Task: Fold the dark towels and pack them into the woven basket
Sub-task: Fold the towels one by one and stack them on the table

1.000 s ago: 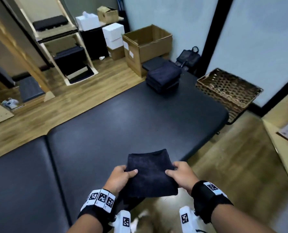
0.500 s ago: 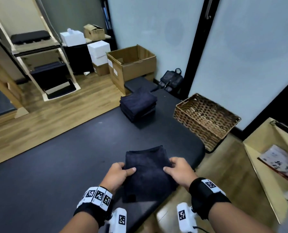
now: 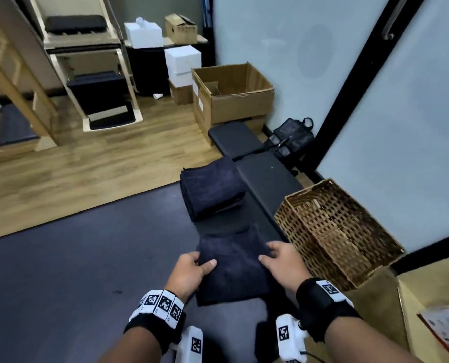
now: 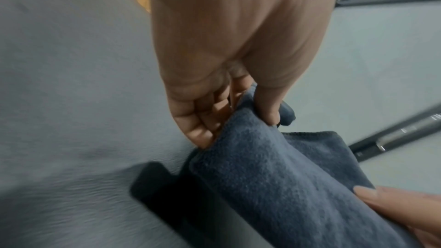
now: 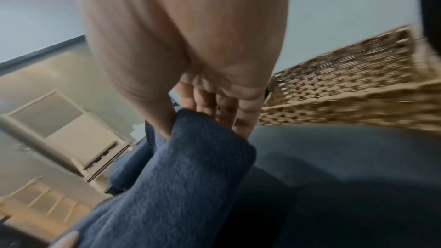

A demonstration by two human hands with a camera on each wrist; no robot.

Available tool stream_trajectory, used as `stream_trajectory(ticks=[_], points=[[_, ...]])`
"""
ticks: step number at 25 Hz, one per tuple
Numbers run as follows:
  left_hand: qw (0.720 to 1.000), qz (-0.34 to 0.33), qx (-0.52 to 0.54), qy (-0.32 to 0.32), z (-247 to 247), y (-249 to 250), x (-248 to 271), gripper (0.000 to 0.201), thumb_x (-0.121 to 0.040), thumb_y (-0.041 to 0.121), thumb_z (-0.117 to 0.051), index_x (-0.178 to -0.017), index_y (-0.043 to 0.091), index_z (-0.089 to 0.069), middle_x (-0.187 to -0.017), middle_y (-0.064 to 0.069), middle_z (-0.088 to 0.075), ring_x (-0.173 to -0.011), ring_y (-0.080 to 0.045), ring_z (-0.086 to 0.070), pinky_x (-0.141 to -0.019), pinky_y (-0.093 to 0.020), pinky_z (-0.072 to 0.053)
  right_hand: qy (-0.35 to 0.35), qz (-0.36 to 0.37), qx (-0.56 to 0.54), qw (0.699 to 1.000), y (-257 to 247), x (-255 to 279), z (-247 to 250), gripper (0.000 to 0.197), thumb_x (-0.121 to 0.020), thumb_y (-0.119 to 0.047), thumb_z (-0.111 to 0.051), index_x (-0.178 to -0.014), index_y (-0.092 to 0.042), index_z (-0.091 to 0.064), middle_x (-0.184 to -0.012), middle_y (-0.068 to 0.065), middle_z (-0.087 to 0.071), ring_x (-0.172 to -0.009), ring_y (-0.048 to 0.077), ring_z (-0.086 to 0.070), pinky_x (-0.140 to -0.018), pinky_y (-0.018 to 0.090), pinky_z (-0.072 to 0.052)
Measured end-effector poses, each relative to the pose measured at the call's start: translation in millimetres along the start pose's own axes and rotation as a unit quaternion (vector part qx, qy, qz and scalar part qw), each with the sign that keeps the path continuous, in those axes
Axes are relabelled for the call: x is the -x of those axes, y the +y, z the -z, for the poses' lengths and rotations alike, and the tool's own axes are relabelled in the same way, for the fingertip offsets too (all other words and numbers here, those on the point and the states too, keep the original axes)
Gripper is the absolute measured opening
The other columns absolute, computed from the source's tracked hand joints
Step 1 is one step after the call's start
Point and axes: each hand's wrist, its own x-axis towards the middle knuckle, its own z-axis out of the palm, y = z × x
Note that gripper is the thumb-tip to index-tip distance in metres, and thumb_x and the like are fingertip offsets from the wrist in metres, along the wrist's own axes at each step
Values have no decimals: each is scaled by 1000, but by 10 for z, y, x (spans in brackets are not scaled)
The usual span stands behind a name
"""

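A folded dark towel (image 3: 233,268) is held just above the black padded table (image 3: 87,271), near its right end. My left hand (image 3: 192,271) pinches the towel's left edge, thumb on top and fingers beneath (image 4: 241,118). My right hand (image 3: 281,260) pinches the right edge the same way (image 5: 205,125). The woven basket (image 3: 330,231) stands just right of the towel and looks empty inside. A stack of folded dark towels (image 3: 212,187) lies on the table beyond the held one.
A narrow black bench (image 3: 260,163) runs past the stack toward an open cardboard box (image 3: 231,93) and a black bag (image 3: 291,137) by the wall. A wooden stand (image 3: 432,310) holding printed paper is at the lower right. Wood floor lies left.
Both hands have carried the folded towel forward and to the right, lifting it off the table's near edge. It now hangs close beside the basket and just short of the stack.
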Motion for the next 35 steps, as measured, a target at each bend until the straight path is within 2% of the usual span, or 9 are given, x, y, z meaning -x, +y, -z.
stream_trajectory(ticks=[3, 7, 11, 14, 18, 22, 27, 32, 35], points=[[997, -8, 1, 75, -164, 147, -249, 15, -86, 21, -74, -92, 8, -73, -91, -9, -77, -94, -33, -72, -87, -55, -56, -6, 43, 24, 999, -176, -497, 172, 12, -77, -28, -76, -90, -27, -74, -86, -3, -78, -86, 15, -74, -88, 42, -58], [932, -11, -267, 244, -374, 294, -452, 40, -86, 30, -71, -120, 11, -61, -118, -10, -64, -113, -33, -59, -100, -38, -46, -74, 166, 250, 951, -252, -897, 340, 53, -89, -25, -68, -139, -13, -54, -137, 5, -58, -127, 26, -55, -109, 35, -43], [857, -51, -506, 85, -611, 173, -528, 69, -80, 40, -69, -142, 25, -43, -150, -1, -32, -132, -28, -37, -103, -44, -46, -215, 322, 392, 835, -107, -975, 304, 66, -90, -24, -60, -152, -19, -36, -163, 1, -21, -150, 24, -22, -116, 41, -36], [856, 57, -510, 61, -633, 181, -680, 106, -74, 46, -75, -155, 31, -10, -165, 8, 4, -146, -26, -16, -111, -47, -39, -270, 265, 404, 833, -76, -1168, 296, 76, -94, -32, -58, -158, -23, -17, -168, -7, -1, -155, 21, -7, -116, 45, -35], [882, 117, -453, 52, -535, 137, -593, 116, -71, 42, -79, -157, 26, -3, -165, 1, -6, -146, -27, -24, -115, -42, -34, -295, 215, 428, 827, -121, -1283, 308, 85, -93, -37, -60, -159, -28, -7, -167, -17, 8, -155, 27, -6, -113, 47, -37], [899, 130, -412, 73, -490, 38, -137, 87, -79, 27, -68, -154, 28, -23, -144, -4, -48, -130, -24, -49, -104, -33, -44, -227, 267, 503, 790, -221, -1148, 212, 78, -86, -33, -63, -153, -16, -26, -162, 5, -15, -148, 41, -17, -109, 50, -36], [903, 200, -358, 128, -400, -386, 627, 37, -85, 30, -63, -121, 23, -64, -119, -2, -69, -113, -23, -62, -91, -29, -49, -241, 469, 503, 685, -114, -751, -106, 34, -63, -23, -76, -93, -21, -62, -97, 2, -53, -86, 28, -53, -67, 41, -45], [890, 298, -231, 257, -392, -1089, 1797, 26, -88, 32, -65, -109, 19, -67, -111, -5, -70, -107, -24, -64, -84, -28, -46, -438, 445, 455, 635, -10, -116, -592, 40, -93, -38, -56, -131, -23, -55, -123, -1, -54, -118, 24, -53, -97, 38, -46], [879, 351, -126, 298, -551, -1660, 2568, 30, -89, 34, -66, -112, 15, -68, -101, -3, -71, -95, -20, -67, -79, -25, -47, -503, 388, 450, 627, -60, 299, -869, 22, -92, -41, -60, -105, -25, -66, -101, -5, -67, -107, 20, -64, -83, 28, -46]])
